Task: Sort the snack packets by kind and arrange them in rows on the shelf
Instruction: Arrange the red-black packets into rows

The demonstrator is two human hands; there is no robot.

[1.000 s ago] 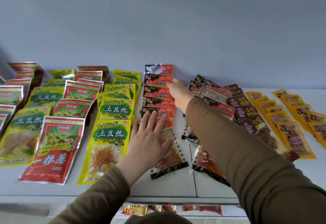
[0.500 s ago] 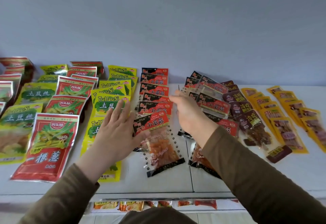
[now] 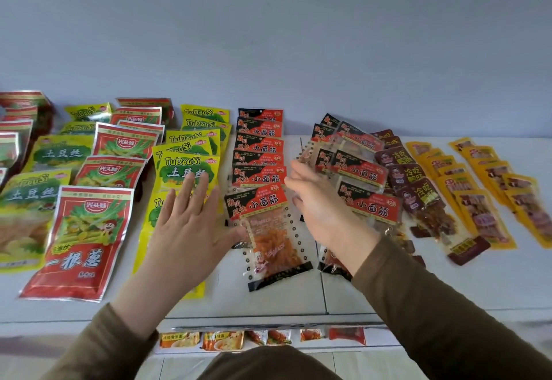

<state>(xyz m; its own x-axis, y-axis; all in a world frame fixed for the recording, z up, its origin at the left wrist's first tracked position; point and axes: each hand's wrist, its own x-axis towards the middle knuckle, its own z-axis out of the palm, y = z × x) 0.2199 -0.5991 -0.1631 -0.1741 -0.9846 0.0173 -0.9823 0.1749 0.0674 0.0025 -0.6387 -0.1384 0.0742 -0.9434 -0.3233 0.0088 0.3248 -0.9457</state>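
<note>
The left hand's fingers [image 3: 191,188] are straight and spread, palm down, at the centre-left of the frame, lying over the front yellow-green TuDouSi packets [image 3: 188,167]; the thumb reaches right to the edge of the front red-and-black packet [image 3: 265,230], though whether it touches cannot be told. The left hand [image 3: 191,230] grips nothing, and a brown sleeve [image 3: 98,346] runs from its wrist to the lower left. The right hand [image 3: 322,212], just right of centre, stands on edge with fingers loosely extended and released, beside the right edge of the same packet row; its sleeve runs to the lower right corner. The front red-and-black packet is flat glossy film, with a red and black printed header above a clear window showing orange strips and dotted borders, and it heads a column of overlapping like packets [image 3: 258,152] running up to the wall. A second, looser column of the same kind [image 3: 358,170] lies to the right, then dark maroon packets [image 3: 409,176] and yellow packets [image 3: 478,200] at far right. Left of centre lie red foil pouches [image 3: 86,236] and more green-yellow ones [image 3: 27,200]. All rest on a white shelf [image 3: 268,299]; a lower shelf at the bottom edge holds small sachets [image 3: 221,339].
</note>
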